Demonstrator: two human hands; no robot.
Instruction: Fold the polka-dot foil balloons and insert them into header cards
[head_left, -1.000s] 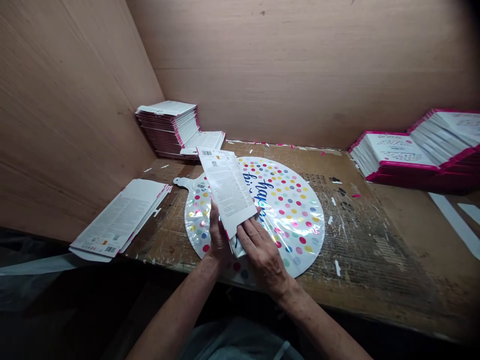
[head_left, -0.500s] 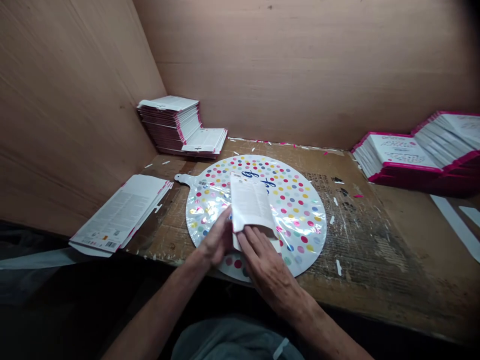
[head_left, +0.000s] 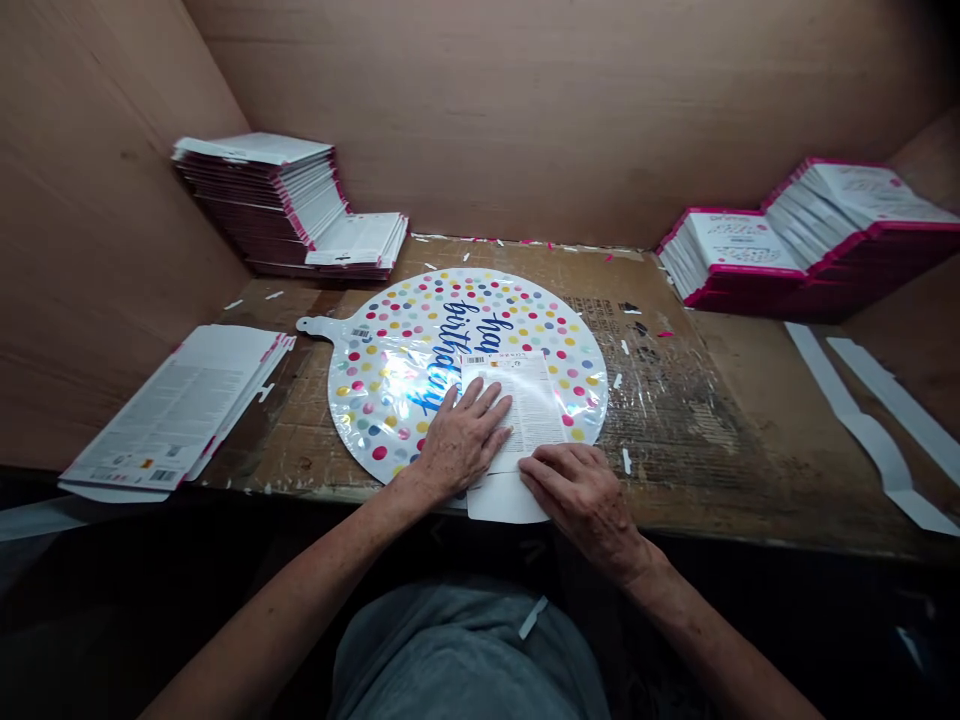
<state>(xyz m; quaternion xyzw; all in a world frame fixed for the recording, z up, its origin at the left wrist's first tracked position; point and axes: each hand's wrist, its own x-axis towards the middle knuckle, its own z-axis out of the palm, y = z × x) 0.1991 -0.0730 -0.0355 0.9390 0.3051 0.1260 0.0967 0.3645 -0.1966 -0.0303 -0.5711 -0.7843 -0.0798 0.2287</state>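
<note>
A flat foil balloon (head_left: 390, 310), white with coloured dots and blue "birthday" lettering, lies on the cardboard-covered table, its tail pointing left. On its near right part rests a white printed card envelope (head_left: 525, 410), with its plain flap (head_left: 504, 500) toward me, past the table's front edge. My left hand (head_left: 466, 435) lies flat on the envelope's left side, fingers spread. With curled fingers, my right hand (head_left: 574, 490) grips the envelope's right edge near the flap fold; its thumb is mostly hidden.
Pink-edged envelopes form a stack (head_left: 255, 200) at the back left and another stack (head_left: 787, 240) at the back right. More flat envelopes (head_left: 172, 410) lie at the left front. White paper strips (head_left: 862, 425) lie on the right, with small scraps scattered about. Wooden walls (head_left: 525, 120) enclose the table.
The envelope, earlier lifted and bulging open with my right fingers at its mouth, now lies flat on the balloon. My left hand has moved from its side to its top. The view has shifted.
</note>
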